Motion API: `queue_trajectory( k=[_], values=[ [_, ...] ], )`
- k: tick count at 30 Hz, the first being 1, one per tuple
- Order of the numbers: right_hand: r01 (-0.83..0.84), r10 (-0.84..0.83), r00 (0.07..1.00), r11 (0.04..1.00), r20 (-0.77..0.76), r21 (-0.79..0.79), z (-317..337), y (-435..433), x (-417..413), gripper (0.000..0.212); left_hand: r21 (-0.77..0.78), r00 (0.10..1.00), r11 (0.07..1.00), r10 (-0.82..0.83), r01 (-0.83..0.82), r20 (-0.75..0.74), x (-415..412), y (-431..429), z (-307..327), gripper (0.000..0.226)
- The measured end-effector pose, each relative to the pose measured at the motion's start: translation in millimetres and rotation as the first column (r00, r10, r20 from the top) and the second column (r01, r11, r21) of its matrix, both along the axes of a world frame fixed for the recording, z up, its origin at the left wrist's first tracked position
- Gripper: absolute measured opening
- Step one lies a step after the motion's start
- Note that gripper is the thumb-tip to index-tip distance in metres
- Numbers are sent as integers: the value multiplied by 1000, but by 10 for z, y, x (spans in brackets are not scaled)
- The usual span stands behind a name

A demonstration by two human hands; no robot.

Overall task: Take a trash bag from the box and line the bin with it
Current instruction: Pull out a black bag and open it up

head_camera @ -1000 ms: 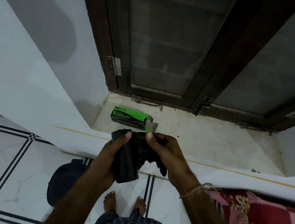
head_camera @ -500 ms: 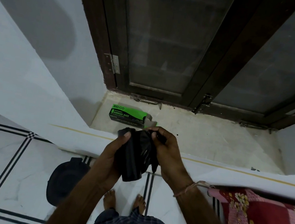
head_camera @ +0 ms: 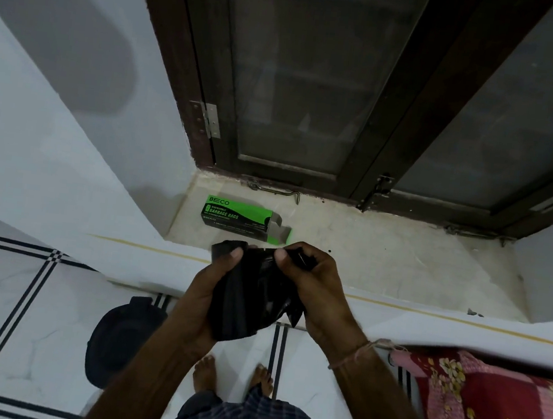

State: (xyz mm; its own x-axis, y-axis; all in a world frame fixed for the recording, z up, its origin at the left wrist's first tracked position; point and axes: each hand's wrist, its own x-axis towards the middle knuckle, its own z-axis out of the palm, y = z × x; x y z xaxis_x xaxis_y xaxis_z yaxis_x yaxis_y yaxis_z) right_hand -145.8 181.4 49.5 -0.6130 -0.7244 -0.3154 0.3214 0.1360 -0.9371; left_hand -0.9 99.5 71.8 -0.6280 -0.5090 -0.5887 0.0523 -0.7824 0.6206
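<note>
A crumpled black trash bag (head_camera: 251,296) hangs between both hands above the edge of the window ledge. My left hand (head_camera: 203,290) grips its left side, thumb on the top edge. My right hand (head_camera: 314,289) pinches the top edge on the right. The green garbage bag box (head_camera: 236,217) lies on the ledge just beyond the hands, its right end flap open. The dark bin (head_camera: 122,340) stands on the tiled floor at the lower left, partly hidden by my left forearm.
A stone window ledge (head_camera: 382,262) runs below a dark-framed window (head_camera: 318,76). White walls flank it. A red floral cloth (head_camera: 486,412) lies at the lower right. My bare feet (head_camera: 232,376) stand on white floor tiles with black lines.
The bag has been drawn in tighter between the hands. My right hand has shifted to pinch the top edge closer to the left thumb.
</note>
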Motion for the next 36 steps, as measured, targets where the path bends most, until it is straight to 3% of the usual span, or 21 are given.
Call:
queue_trajectory(
  k=[4, 12, 19, 25, 28, 33, 36],
  values=[
    [20, -20, 1000, 1000, -19, 4, -25, -4, -5, 6, 17, 1000, 1000, 0, 0, -1, 10, -5, -30, 44],
    [-71, 71, 997, 997, -18, -19, -31, 33, -27, 15, -21, 999, 1000, -7, 8, 36, 8, -25, -82, 56],
    [17, -12, 996, 998, 86, -67, -84, 23, 9, 14, -50, 999, 999, -18, 21, 49, -28, 30, -71, 53],
    [-16, 17, 999, 998, 29, -53, -36, 46, -7, 19, -110, 998, 994, -1, 8, 67, -73, 10, -73, 64],
    [-49, 50, 999, 997, 10, -63, -5, 51, -20, 19, -122, 998, 992, -10, 16, 54, -88, 14, -92, 55],
    [-26, 27, 999, 996, 16, -86, 12, 56, -65, 14, -97, 999, 995, -18, 22, 44, -103, 40, -76, 65],
    [-14, 14, 1000, 999, 8, -49, -23, 47, -72, 14, -92, 999, 996, -17, 21, 44, -126, 50, -88, 57]
  ],
)
